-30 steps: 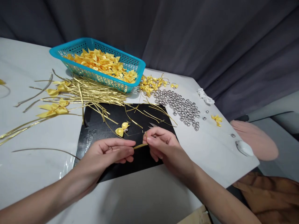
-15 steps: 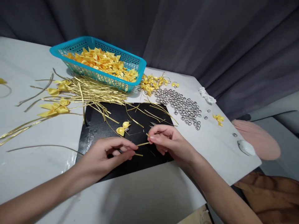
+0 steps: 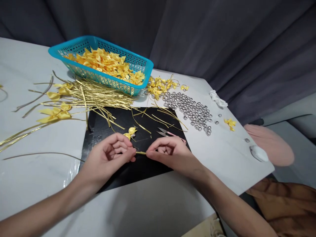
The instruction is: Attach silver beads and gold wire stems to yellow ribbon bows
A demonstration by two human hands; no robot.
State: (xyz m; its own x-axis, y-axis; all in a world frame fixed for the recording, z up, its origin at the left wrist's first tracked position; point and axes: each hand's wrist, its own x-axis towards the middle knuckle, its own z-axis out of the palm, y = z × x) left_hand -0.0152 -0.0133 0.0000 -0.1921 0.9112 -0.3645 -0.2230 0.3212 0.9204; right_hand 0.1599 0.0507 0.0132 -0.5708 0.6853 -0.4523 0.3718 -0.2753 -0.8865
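A short gold strip (image 3: 141, 152) is stretched between my two hands over the black mat (image 3: 118, 179). My left hand (image 3: 115, 153) pinches one end between thumb and fingertips. The other end is pinched by my right hand (image 3: 168, 151). Just behind my left hand lies a yellow bow (image 3: 130, 132) with a small silver piece at its side. Small scissors (image 3: 164, 132) rest on the mat behind my right hand, their pink handle partly hidden by it.
A blue basket (image 3: 149, 70) of yellow bows stands at the back, with a heap of gold strips (image 3: 98, 93) before it. Silver beads (image 3: 190, 110) spread behind right, near more bows (image 3: 159, 86). A white object (image 3: 259, 153) sits at the right edge.
Both hands have moved a little to the left and closer together, and the strip's loose ends no longer stick out. More of the scissors shows.
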